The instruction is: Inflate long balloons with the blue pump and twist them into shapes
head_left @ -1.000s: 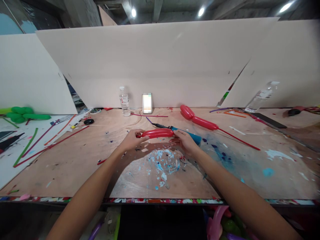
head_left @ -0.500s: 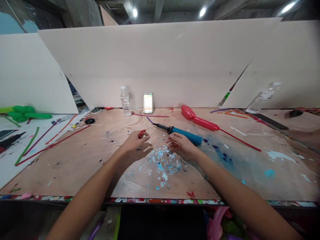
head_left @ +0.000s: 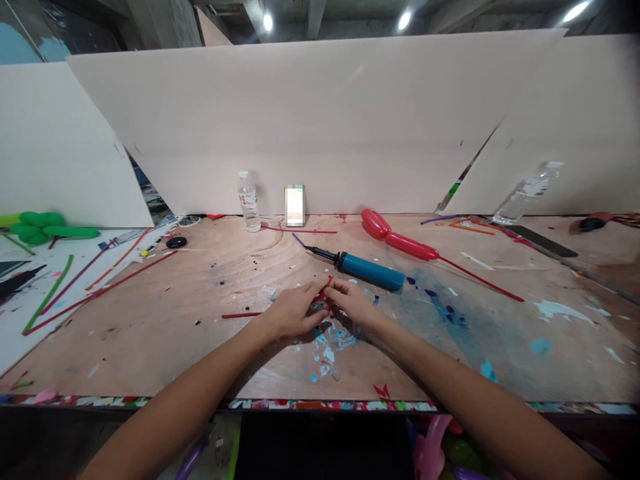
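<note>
My left hand [head_left: 299, 308] and my right hand [head_left: 353, 300] meet over the paint-flecked middle of the table, fingertips nearly touching. Between them is a red modelling balloon [head_left: 241, 315], limp and uninflated; its long end sticks out to the left beneath my left hand and a short bit shows at my fingertips. Both hands are closed on it, though the fingers cover most of the pinched part. Just beyond my right hand lies a blue hand pump [head_left: 373, 270], its black nozzle pointing left. A partly inflated red balloon [head_left: 410, 247] with a thin tail rests behind the pump.
A water bottle [head_left: 249, 202] and a lit phone [head_left: 295, 205] stand by the white board [head_left: 300, 127]. Another bottle [head_left: 529, 193] leans at right. Green inflated balloons [head_left: 55, 228] and several limp ones lie at left. A black round object [head_left: 177, 242] sits nearby.
My hands have come together, the left moving right and down. The limp red balloon, earlier bunched at my left fingers, now trails out to the left with both hands on it.
</note>
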`<state>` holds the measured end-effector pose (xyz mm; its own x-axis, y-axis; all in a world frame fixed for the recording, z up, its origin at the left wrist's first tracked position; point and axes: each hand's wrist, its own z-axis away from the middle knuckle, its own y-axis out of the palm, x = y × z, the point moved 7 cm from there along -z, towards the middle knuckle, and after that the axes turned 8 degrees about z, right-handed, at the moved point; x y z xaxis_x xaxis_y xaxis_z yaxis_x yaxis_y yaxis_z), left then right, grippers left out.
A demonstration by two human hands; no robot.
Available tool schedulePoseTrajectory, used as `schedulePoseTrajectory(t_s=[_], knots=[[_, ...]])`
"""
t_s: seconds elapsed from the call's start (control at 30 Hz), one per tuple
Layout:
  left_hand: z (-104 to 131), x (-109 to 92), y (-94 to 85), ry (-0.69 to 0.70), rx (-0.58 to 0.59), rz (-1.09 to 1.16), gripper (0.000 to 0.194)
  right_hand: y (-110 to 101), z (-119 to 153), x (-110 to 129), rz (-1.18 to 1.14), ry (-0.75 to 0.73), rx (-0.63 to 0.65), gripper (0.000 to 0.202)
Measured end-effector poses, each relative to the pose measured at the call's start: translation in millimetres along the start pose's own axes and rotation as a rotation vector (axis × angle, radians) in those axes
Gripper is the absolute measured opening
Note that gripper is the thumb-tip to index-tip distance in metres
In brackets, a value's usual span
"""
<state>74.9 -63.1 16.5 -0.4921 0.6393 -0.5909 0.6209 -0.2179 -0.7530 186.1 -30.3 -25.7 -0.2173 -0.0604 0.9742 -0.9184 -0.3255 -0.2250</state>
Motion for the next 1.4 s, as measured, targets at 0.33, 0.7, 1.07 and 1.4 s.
schedulePoseTrajectory(t_s=[0.33,0.7,1.07,1.4], knots=[[-10.4,14.6,5.8,-0.146,-0.086,0.779,0.038,16.9,26.4,46.7,0.664,-0.495,0.014,0.013],[-10.1,37.2,-4.4,-0.296,-0.277,0.852,0.02,27.7,25.4,28.5,0.849,-0.445,0.124,0.012],[-6.8,53.7,-31.4,-0.385,-0.478,0.845,0.018,-58.4,6.9,47.0,1.093,-0.47,-0.425,0.046],[-3.8,73.9,-32.7,-0.439,-0.46,1.137,0.015,-91.5,-0.6,23.6,1.379,-0.108,-0.304,0.073]])
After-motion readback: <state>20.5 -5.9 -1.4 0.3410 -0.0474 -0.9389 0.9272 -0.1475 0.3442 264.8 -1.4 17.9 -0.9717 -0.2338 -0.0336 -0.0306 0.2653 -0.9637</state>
